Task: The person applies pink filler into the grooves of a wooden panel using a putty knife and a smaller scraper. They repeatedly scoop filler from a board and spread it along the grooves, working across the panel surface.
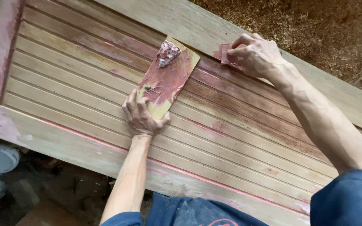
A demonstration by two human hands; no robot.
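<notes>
Pinching a small reddish scraper (227, 56) flat against the grooved wooden panel (84, 79), your right hand's (256, 54) fingers are closed on it — pressed low, seemingly to work filler into a groove. Your left hand (141, 117) grips the near end of a small board (166, 79) carrying a lump of pinkish-red putty (167, 53), resting on the slats — kept within reach. Sawdust (315, 25) lies beyond.

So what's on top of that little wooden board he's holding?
The small board, held by the left hand, carries smeared reddish filler and a lump of paste near its far end. The hand covers its near end.
</notes>
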